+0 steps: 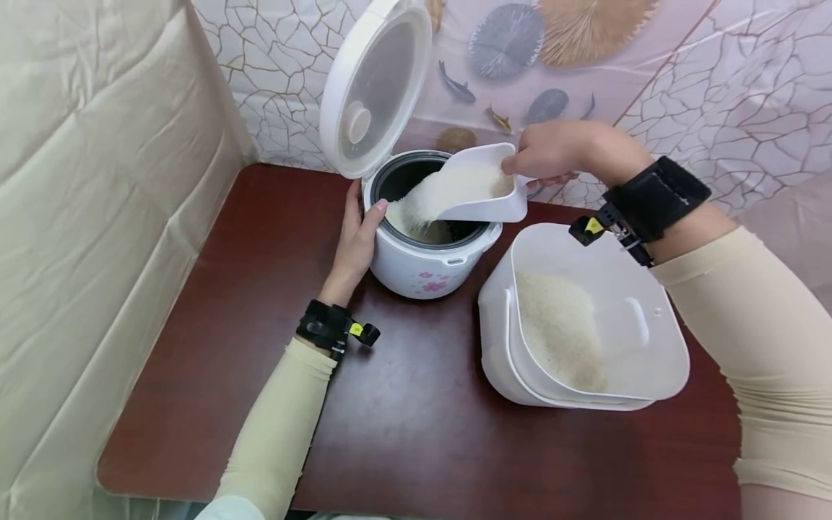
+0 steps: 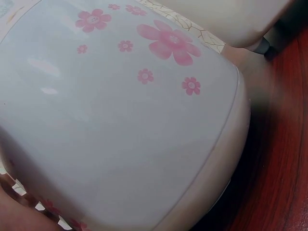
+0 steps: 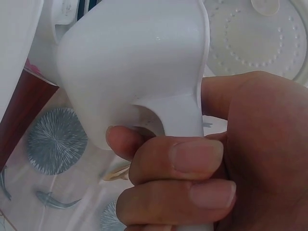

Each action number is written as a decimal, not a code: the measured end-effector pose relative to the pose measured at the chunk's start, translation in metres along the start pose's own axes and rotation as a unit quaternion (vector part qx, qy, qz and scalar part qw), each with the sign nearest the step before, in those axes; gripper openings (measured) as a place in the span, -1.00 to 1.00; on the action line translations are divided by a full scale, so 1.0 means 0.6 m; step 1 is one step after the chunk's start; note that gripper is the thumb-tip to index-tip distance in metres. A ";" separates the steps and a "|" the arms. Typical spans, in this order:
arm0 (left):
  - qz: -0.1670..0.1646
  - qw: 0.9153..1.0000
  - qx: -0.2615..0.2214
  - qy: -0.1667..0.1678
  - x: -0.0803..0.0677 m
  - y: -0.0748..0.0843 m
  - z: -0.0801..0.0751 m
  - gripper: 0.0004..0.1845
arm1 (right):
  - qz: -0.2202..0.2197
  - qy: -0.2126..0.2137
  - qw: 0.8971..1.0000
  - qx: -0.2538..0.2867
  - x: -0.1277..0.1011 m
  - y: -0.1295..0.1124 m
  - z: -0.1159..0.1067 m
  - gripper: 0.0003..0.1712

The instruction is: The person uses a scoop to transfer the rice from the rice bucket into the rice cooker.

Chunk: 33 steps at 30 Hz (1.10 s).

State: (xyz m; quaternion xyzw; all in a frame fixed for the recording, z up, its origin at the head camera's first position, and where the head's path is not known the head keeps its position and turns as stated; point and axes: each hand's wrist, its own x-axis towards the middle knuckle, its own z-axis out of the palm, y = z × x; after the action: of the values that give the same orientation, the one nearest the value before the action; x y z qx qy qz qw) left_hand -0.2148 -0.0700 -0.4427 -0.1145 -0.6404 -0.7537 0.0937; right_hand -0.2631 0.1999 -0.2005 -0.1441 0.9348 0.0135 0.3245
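1. While the right hand (image 1: 552, 153) curls its grip tight around the handle of the white scoop (image 1: 484, 191), the scoop tips down so the rice (image 1: 448, 189) slides into the rice cooker (image 1: 429, 238).
2. The left hand (image 1: 357, 242) lies flat against the cooker's side with a wide, open grip, likely to keep it from sliding on the counter (image 1: 403, 404).
3. The cooker's lid (image 1: 373, 87) stands up, out of the way.
4. The white rice bin (image 1: 585, 325) sits just beside the cooker, near the scoop.
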 end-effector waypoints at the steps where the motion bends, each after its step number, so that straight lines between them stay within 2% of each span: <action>1: 0.001 1.000 0.001 0.000 0.000 0.000 0.000 -0.08 | 0.001 -0.001 1.000 -0.001 0.000 -0.001 0.000 -0.43; 22: 0.032 0.999 -0.001 -0.001 0.001 -0.001 0.002 -0.14 | 0.019 -0.006 1.000 -0.008 -0.001 -0.009 -0.006 -0.44; 33: 0.014 1.000 0.008 -0.001 0.001 -0.004 -0.001 -0.11 | 0.028 -0.004 0.999 -0.028 -0.008 -0.007 -0.008 -0.42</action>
State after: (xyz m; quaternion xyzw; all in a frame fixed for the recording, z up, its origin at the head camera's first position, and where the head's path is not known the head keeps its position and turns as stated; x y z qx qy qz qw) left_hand -0.2162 -0.0700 -0.4450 -0.1237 -0.6448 -0.7470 0.1048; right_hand -0.2612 0.1967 -0.1935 -0.1272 0.9363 0.0494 0.3235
